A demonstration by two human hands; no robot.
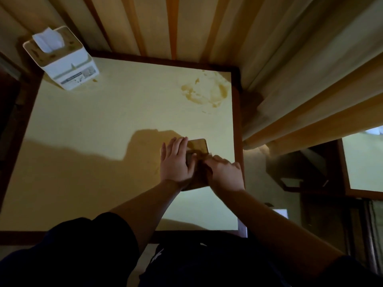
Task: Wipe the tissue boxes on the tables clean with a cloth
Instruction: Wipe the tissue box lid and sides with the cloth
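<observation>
Item: square table (103, 141), pale yellow top with a dark wood rim, seen from above. At 10 o'clock, on the far left corner, a white tissue box (62, 59), upright, a tissue standing out of its slot, brown smears across the lid and specks on its near face; nothing touches it. At 2 o'clock, a dried brown stain (205, 92) on the tabletop, well apart from the box. At 4 o'clock, near the right edge, a folded brownish cloth (198, 147) lies flat under both hands. Left hand (176, 160): fingers straight and together, palm pressing the cloth down, not curled round it. Right hand (224, 172): fingers bent onto the cloth's near right part; blur hides whether they pinch it or only press, so that cannot be told. Behind the table, striped curtains (186, 23); at 3 o'clock, part of a second table (364, 162). Judgement: the cloth appears to be getting folded or readied, and the box is not yet wiped. To do this well, fold to a clean face, carry it across to the box, steady the box with the free hand, and wipe lid then sides without dragging the loose tissue.
</observation>
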